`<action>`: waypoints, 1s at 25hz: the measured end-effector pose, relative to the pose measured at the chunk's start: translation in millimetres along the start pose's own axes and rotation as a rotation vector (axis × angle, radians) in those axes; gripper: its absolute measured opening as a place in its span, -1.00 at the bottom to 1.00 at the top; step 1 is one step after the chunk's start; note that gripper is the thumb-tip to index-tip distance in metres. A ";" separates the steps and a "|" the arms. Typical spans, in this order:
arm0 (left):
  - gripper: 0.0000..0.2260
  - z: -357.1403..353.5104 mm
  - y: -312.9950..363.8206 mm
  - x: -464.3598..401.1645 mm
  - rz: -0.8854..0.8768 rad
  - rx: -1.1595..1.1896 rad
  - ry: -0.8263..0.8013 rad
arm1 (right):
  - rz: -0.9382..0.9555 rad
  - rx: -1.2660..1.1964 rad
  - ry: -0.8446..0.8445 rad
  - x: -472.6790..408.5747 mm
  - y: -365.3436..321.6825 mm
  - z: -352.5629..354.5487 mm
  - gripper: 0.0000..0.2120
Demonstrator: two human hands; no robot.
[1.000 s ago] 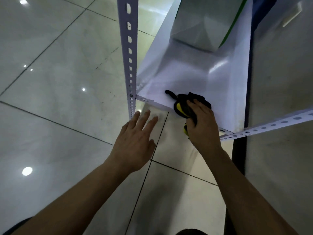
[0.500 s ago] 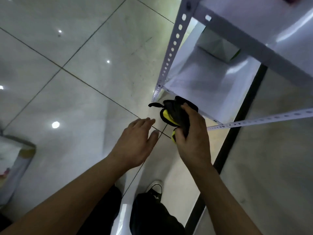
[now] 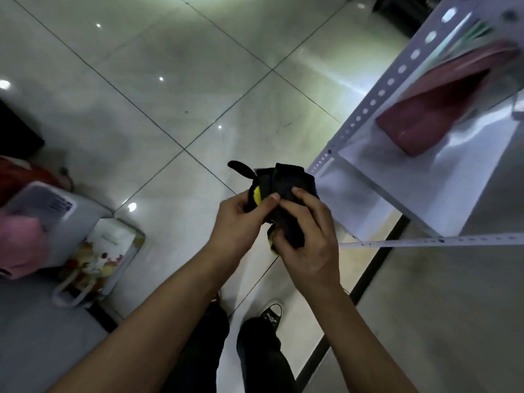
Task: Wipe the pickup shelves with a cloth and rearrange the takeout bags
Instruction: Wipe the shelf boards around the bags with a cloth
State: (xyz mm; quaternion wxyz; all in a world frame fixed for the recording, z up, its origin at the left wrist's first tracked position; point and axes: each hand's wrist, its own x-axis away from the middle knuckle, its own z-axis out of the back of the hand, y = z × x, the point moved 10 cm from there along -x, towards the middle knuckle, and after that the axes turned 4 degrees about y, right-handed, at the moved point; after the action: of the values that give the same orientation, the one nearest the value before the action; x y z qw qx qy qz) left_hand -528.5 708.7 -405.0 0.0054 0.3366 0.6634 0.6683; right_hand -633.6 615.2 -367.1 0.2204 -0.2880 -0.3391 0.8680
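A bunched black and yellow cloth (image 3: 279, 182) is held in front of me, clear of the shelf. My right hand (image 3: 307, 239) grips its lower part with curled fingers. My left hand (image 3: 241, 219) pinches its left side between thumb and fingers. The white metal shelf (image 3: 425, 191) stands to the right, with a dark red takeout bag (image 3: 433, 114) lying on it. On the floor at the left lies a white bag with a fruit print (image 3: 105, 253).
A perforated grey upright (image 3: 377, 95) and a perforated rail (image 3: 442, 240) frame the shelf. A grey box (image 3: 48, 219) with pink fabric (image 3: 19, 245) sits at the left. My legs and a black shoe (image 3: 270, 316) stand on the glossy tiled floor.
The cloth has come off the low shelf and up in front of me. My left hand, open before, has closed onto it. The view has risen to a higher shelf.
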 end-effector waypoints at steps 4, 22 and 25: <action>-0.89 20.9 92.8 18.3 -0.149 -0.102 -0.043 | 0.157 0.067 0.045 -45.8 -73.3 34.0 -0.66; -0.82 51.9 318.2 -13.8 -0.407 -0.141 -0.287 | -0.419 -0.806 0.001 -225.6 -158.7 34.2 -0.72; -0.83 40.5 335.0 -39.7 -0.425 -0.184 -0.296 | -0.391 -0.799 0.056 -253.6 -149.3 35.5 -0.79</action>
State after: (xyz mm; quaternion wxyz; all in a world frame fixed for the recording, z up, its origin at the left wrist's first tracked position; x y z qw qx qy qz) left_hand -332.1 686.2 -128.6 0.2727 0.2820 0.6476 0.6533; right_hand -441.8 552.7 -149.9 0.2608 -0.3046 -0.6898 0.6028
